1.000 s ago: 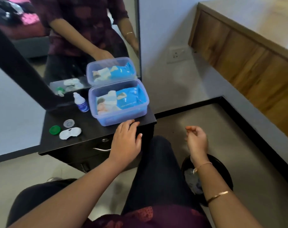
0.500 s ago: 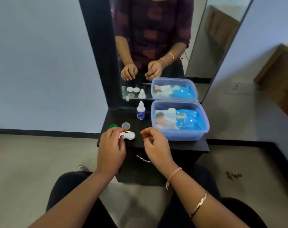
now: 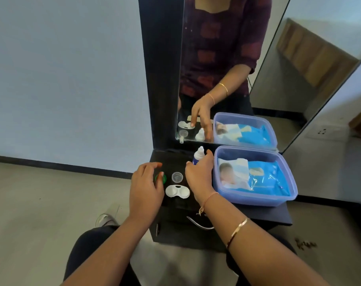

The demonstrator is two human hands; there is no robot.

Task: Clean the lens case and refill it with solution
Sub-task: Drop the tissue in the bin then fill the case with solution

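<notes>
Right hand (image 3: 199, 175): grip curling round the solution bottle (image 3: 198, 156) at the back of the tabletop (image 3: 264, 215), fingers on its body; whether they have closed fully on it cannot be told. Half a second ago this hand hung empty above the lens case, so the reach has passed from case to bottle, which suggests the refill step is opening.

Left hand (image 3: 145, 189): grip loose and open, fingertips on the green cap (image 3: 162, 178); earlier it sat at the case's left edge, now it has drawn off to the left.

Lens case (image 3: 177, 191): white, both wells uncovered and facing up, lying flat between the two hands, touched by neither, just in front of the bottle. Contents of the wells too small to tell.

Clear cap (image 3: 177, 177): loose, behind the case, beside the green one.

Blue tub (image 3: 253, 176): open, holding a wipes packet (image 3: 255, 176), right of the bottle.

Mirror (image 3: 227, 69): behind, repeating the items.
</notes>
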